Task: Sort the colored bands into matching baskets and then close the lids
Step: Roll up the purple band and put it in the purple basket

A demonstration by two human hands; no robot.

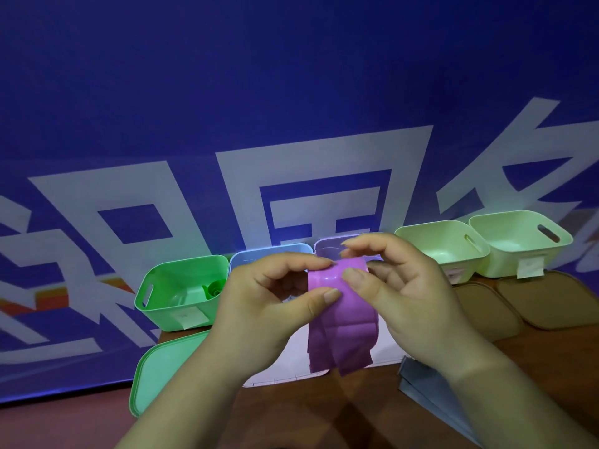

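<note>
A purple band point(340, 322) hangs folded in front of me. My left hand point(269, 303) pinches its upper left edge, and my right hand point(398, 286) pinches its top right. Behind my hands stand a blue basket point(256, 254) and a purple basket point(327, 246), both mostly hidden. To the left is a green basket point(181, 286) with a rolled green band point(214, 288) inside. Two pale green baskets point(444, 244) point(522, 244) stand at the right. A grey-blue band point(428, 390) lies on the table under my right wrist.
A green lid point(162, 371) lies in front of the green basket. A white lid point(291, 364) lies under my hands. Tan lids point(551, 303) lie before the pale green baskets. A blue banner with white characters point(291, 108) hangs behind the wooden table.
</note>
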